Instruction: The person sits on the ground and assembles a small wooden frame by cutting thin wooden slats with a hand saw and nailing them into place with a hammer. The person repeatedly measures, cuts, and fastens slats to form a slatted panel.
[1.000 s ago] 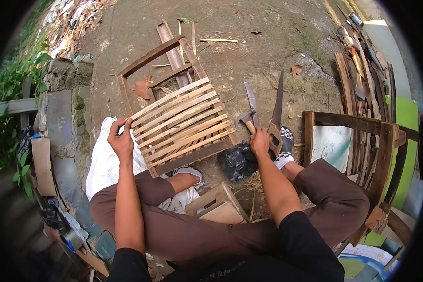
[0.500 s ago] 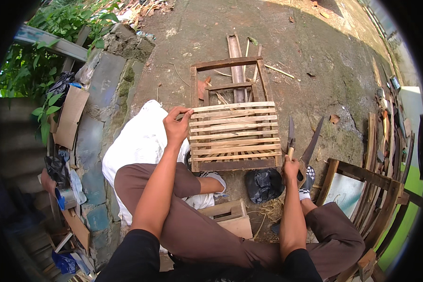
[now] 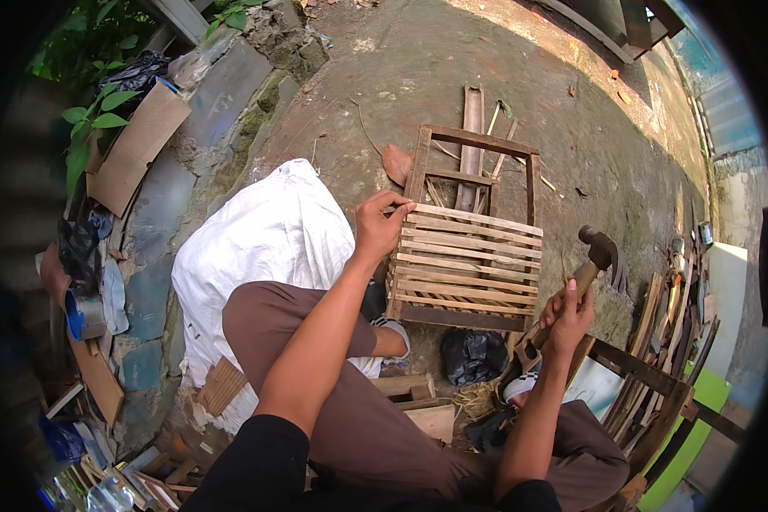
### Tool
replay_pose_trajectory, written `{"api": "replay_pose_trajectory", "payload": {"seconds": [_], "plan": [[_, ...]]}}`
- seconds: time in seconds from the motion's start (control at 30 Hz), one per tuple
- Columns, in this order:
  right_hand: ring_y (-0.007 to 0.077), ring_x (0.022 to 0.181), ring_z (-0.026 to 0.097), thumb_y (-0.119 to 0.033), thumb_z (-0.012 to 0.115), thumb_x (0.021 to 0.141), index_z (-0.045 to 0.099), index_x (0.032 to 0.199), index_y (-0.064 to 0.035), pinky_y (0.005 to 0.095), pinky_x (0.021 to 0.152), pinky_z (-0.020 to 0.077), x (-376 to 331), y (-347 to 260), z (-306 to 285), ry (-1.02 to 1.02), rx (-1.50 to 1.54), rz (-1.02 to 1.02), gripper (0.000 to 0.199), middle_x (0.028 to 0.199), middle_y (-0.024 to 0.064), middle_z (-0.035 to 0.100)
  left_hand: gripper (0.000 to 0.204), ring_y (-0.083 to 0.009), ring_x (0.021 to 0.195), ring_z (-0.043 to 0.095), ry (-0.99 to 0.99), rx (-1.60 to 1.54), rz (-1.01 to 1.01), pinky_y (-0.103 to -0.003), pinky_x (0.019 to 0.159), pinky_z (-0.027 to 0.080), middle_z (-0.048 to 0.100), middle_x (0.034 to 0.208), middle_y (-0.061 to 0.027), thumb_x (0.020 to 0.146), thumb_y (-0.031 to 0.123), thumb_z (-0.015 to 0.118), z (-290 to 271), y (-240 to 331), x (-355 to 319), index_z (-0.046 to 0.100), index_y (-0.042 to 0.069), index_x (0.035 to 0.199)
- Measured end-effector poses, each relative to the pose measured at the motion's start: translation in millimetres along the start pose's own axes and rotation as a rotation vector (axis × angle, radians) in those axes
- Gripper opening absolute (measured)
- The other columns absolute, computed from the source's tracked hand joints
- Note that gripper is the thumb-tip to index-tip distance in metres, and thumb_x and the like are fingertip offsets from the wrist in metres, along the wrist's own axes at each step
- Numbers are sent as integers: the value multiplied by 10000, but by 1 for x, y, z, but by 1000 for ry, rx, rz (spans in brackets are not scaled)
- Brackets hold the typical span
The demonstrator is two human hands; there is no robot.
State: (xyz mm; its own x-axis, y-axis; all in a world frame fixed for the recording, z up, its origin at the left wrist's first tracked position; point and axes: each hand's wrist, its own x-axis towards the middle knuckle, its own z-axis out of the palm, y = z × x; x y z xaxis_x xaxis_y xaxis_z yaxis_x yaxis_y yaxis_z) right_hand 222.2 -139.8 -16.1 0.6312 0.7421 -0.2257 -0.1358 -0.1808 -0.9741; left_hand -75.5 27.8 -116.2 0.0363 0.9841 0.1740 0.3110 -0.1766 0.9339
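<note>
A brown wooden frame [image 3: 461, 317] with several pale slats [image 3: 474, 247] across its near half stands in front of my knees. My left hand [image 3: 382, 226] is closed in a pinch at the left end of the topmost slat, fingertips against the wood. Whatever sits between those fingertips is too small to make out. To the right of the frame, my right hand [image 3: 567, 320] grips the wooden handle of a claw hammer [image 3: 603, 249]. Its dark metal head is raised and tilted away from me, apart from the slats.
A white sack [image 3: 264, 230] lies at the left beside my knee. Near my feet are a black plastic bag [image 3: 474, 357] and wood pieces [image 3: 431, 420]. A metal channel [image 3: 472, 119] lies beyond the frame. Another wooden frame [image 3: 640, 365] and stacked sticks stand at right.
My right hand was low beside a knife and a saw; now it is raised with the hammer. My left hand keeps its pinch at the slat's end. The view has shifted.
</note>
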Motion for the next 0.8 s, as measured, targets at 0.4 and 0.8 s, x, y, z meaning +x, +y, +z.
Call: {"api": "replay_pose_trajectory", "payload": {"seconds": [0.4,0.8], "plan": [[74,454,424,-255,616,1086,557,1252,-27,252,399,359,-62,47,86,-279,75,205,288,691,-3,472,137,-202,808,685,-37,-145,-91,-331,756,514,732,871,-128,905,83,802,-7,2,7,787,-31,979],[75,462,410,-231,574,1102,527,1196,-59,252,405,351,-57,61,84,-223,113,243,202,684,-6,453,120,-189,831,673,-127,-74,-68,-317,740,495,733,896,-96,935,106,777,-11,5,10,795,9,1003]]}}
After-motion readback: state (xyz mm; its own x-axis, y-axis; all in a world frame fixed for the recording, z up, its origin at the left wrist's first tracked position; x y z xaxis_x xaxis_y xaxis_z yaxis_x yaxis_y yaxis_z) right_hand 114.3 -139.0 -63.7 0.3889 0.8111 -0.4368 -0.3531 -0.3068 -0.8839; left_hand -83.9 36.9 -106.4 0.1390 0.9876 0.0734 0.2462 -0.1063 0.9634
